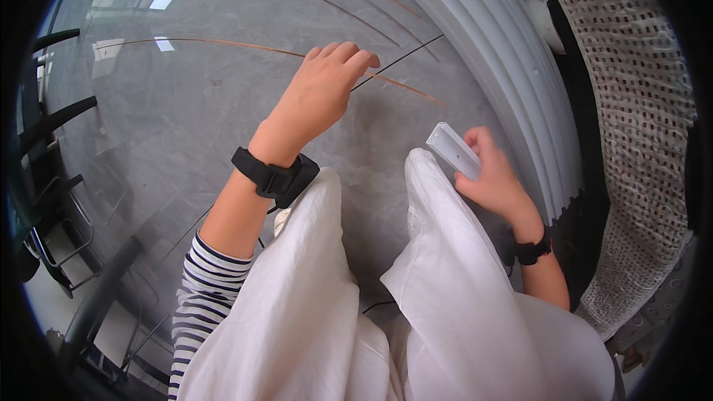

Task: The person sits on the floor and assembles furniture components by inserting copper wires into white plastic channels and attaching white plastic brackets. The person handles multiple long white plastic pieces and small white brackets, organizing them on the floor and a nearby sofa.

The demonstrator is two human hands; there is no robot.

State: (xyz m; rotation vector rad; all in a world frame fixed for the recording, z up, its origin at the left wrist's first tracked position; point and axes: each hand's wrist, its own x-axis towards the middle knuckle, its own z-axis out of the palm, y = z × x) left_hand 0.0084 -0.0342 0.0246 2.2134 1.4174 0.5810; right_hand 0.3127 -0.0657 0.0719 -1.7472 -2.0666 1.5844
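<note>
A long, thin copper-coloured rod (223, 42) crosses in front of me, and one end reaches out past my fingers to the right. Curled over it from above, my left hand (323, 85) appears to grip it; the fingertips are partly hidden. Beside my right knee, my right hand (494, 178) is closed around a short white bar (451, 147). This bar has a channel-like shape and small dark holes. Its upper end points away from me and is apart from the rod.
Two more thin rods (327, 1) lie farther off on the shiny grey floor (186, 104). White ribbed lengths (512, 52) curve along the right, next to a perforated beige cloth (631, 89). Black-framed chairs (63, 208) stand at left. A dark line (408, 53) crosses the floor.
</note>
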